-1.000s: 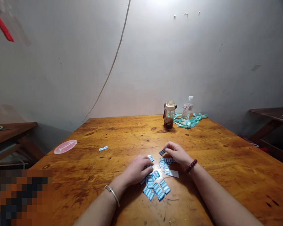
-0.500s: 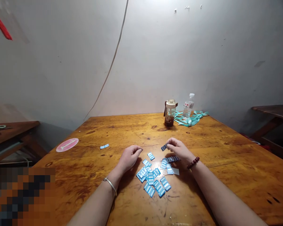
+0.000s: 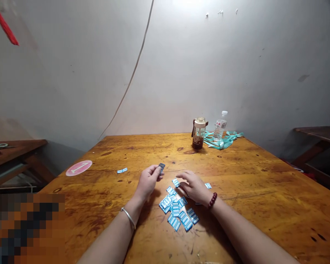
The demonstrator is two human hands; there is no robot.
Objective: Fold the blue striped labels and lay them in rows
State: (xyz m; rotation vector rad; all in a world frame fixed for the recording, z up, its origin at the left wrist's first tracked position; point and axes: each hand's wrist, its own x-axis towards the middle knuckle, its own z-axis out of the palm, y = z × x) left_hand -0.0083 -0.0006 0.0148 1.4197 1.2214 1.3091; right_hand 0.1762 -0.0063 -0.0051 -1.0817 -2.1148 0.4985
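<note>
A small dark striped card (image 3: 161,167) is pinched between the thumb and fingers of my left hand (image 3: 150,180), left of the pile. My right hand (image 3: 193,185) hovers over the right side of the pile with its fingers apart; its fingertips are near a single blue-and-white card (image 3: 175,182). Several blue-and-white striped cards (image 3: 176,208) lie loosely overlapped on the table between my forearms. Part of another card (image 3: 208,186) shows to the right of my right hand, which hides the cards beneath it.
Two small blue-and-white pieces (image 3: 122,171) lie to the left, near a pink round sticker (image 3: 79,168) on the wooden table (image 3: 143,150). At the back right stand a brown-strapped cup (image 3: 198,134) and a water bottle (image 3: 220,126) among turquoise ribbons (image 3: 222,142).
The dark card seen in my right hand is gone from there, and a dark card is now in my left hand. My right hand has moved left over the cards and opened.
</note>
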